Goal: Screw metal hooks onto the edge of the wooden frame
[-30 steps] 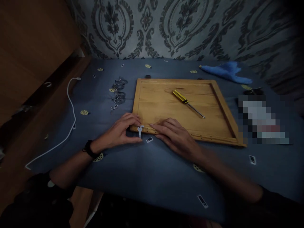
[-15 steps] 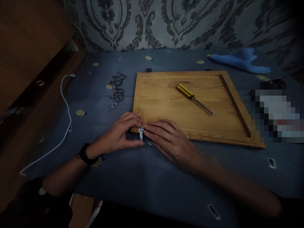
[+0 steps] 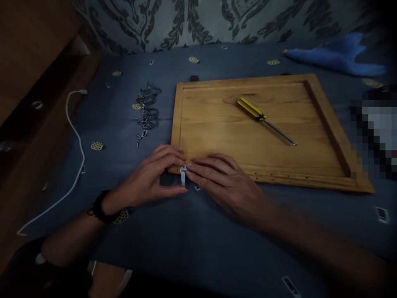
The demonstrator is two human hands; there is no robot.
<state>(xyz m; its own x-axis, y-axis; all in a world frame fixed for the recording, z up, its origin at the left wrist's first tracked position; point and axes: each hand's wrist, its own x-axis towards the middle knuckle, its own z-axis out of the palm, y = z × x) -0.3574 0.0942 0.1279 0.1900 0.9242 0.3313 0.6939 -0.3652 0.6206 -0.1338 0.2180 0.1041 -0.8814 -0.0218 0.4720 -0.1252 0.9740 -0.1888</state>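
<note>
A small silvery metal hinge sits at the near left corner of the wooden panel, its narrow arm sticking out past the edge. My left hand closes on it, thumb at the near end and fingers up by the panel. From the other side, my right hand pinches at the hinge's wider head, its fingers together and partly over the panel's edge. What lies under those fingertips is hidden. On the panel rests a screwdriver with a yellow and black handle.
Left of the panel lies a heap of metal hinges with loose screws. A white cable curves along the left side. At the back right is a blue cloth-like thing; a blurred-out object lies at the right.
The view has shifted slightly, so the panel and screwdriver appear larger and farther right. Both hands keep their place on the hinge at the panel's corner.
</note>
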